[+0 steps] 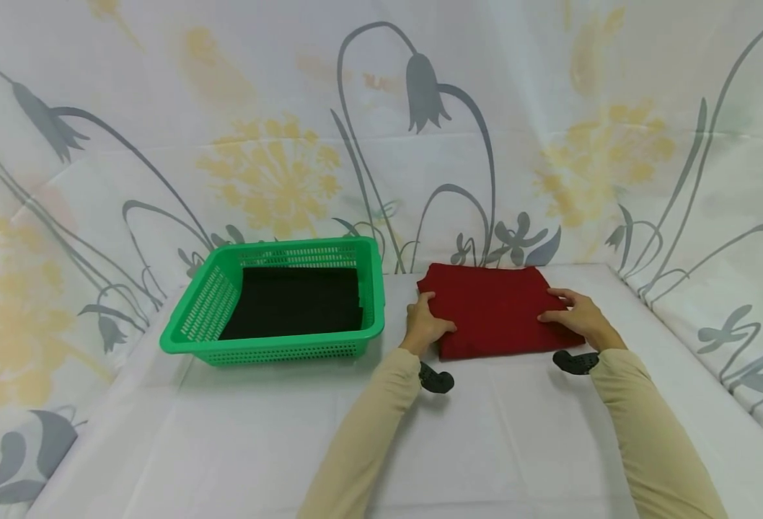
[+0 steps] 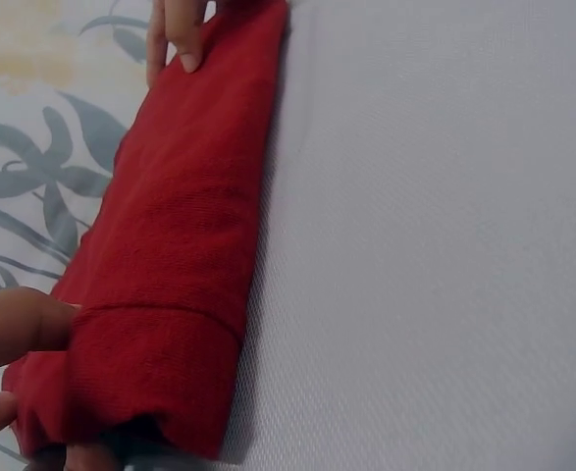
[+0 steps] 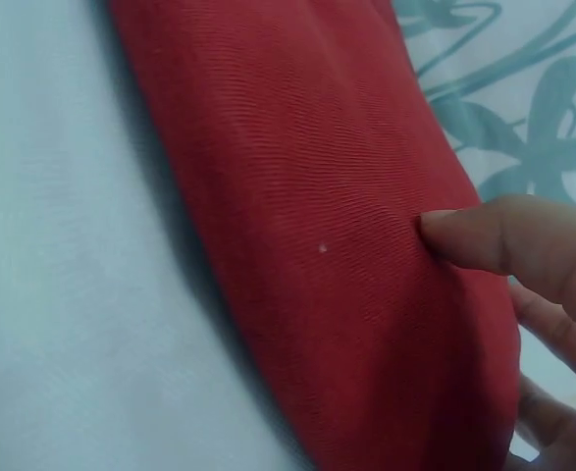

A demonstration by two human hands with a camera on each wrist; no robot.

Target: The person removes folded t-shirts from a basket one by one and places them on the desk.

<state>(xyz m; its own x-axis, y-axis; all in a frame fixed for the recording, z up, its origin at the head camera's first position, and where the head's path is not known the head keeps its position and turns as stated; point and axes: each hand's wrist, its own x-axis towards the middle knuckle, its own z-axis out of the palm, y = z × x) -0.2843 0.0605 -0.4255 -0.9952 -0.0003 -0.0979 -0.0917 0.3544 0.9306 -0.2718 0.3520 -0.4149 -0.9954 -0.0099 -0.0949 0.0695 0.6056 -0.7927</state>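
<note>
A folded red cloth point(image 1: 492, 310) lies flat on the white-covered table in the head view. At its left end my left hand point(image 1: 425, 324) grips the edge, and the left wrist view shows a finger point(image 2: 23, 329) against the red fabric point(image 2: 180, 216) and a fingertip under the fold. My right hand point(image 1: 579, 317) holds the opposite end. In the right wrist view its thumb point(image 3: 484, 235) presses on top of the cloth point(image 3: 297, 196), while the other fingers are partly hidden behind the edge.
Left of the cloth stands a green perforated plastic basket point(image 1: 278, 346) with folded black fabric point(image 1: 297, 303) inside. A floral-patterned white sheet point(image 1: 381, 144) hangs behind and at the sides of the white tabletop point(image 1: 245, 440). Dark straps point(image 1: 435, 378) sit at both wrists.
</note>
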